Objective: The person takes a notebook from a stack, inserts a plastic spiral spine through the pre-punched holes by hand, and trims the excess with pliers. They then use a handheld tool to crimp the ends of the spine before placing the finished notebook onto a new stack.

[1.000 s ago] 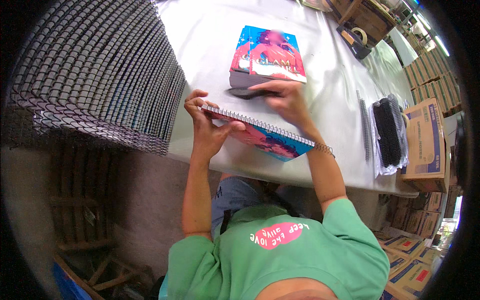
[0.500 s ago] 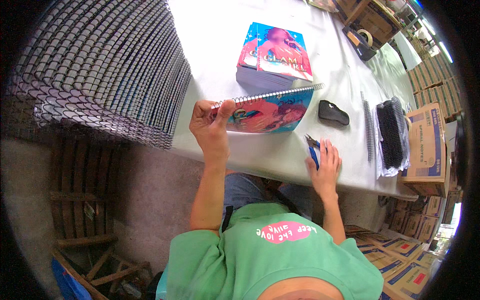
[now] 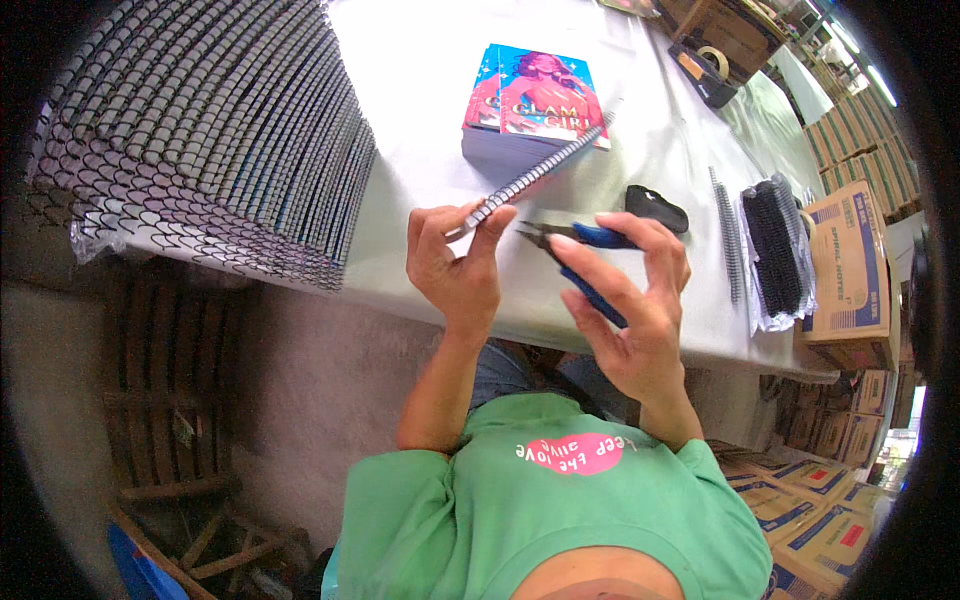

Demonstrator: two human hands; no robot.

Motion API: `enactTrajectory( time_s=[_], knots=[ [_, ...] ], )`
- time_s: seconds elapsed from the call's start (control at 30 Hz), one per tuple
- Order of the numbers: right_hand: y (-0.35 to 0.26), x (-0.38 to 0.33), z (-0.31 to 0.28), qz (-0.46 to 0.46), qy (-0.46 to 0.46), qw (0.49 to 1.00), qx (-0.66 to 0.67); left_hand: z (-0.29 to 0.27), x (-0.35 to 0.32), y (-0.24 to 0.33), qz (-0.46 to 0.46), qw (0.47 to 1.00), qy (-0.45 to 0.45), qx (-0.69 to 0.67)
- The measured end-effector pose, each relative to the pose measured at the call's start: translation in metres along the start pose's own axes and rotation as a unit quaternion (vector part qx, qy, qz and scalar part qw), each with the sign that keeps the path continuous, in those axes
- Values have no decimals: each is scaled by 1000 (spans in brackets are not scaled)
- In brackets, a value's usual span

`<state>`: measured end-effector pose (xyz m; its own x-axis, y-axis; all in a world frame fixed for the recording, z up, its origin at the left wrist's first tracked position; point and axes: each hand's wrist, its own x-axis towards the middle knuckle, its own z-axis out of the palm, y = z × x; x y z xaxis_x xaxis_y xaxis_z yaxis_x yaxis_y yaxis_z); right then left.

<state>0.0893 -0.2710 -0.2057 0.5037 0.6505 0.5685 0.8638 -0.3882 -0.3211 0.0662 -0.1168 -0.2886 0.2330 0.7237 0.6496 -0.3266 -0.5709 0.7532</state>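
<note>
My left hand (image 3: 456,262) pinches the near end of a spiral notebook (image 3: 545,168), which is held up with its wire coil on top and slants away to the right. In my right hand (image 3: 640,305) are wire cutters (image 3: 590,238) with blue handles. Their handles are spread and their jaws point left, a short way from the coil end by my left fingers. Behind the raised notebook stands a pile of notebooks (image 3: 545,95) with pink and blue covers. A black pouch-like object (image 3: 655,208) lies just beyond my right hand.
A tall stack of spiral-bound books (image 3: 220,130) fills the table's left side. Loose wire coils (image 3: 727,235), a bundle of black coils (image 3: 778,250) and a cardboard box (image 3: 848,265) are at the right. A tape dispenser (image 3: 705,75) sits farther back. A wooden chair (image 3: 175,400) stands lower left.
My right hand has picked the wire cutters up off the table and brought them left toward the coil. The notebook has turned, so its cover no longer faces me.
</note>
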Motion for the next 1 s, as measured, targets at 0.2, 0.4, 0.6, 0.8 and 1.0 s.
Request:
enactTrajectory(
  time_s=[0.2,0.4,0.6,0.8,1.0],
  knots=[
    [-5,6,0,18,-36,999,14,-3,7,12,144,988,24,56],
    [-5,6,-3,9,-49,998,28,-8,8,12,174,981,-1,92],
    [11,3,-2,231,-259,818,458,-6,1,6,195,978,42,65],
    [22,-9,17,220,-266,813,469,-7,7,0,184,979,69,63],
    [111,-83,55,237,-135,949,-159,-19,33,1,-58,985,132,-92]
  ],
)
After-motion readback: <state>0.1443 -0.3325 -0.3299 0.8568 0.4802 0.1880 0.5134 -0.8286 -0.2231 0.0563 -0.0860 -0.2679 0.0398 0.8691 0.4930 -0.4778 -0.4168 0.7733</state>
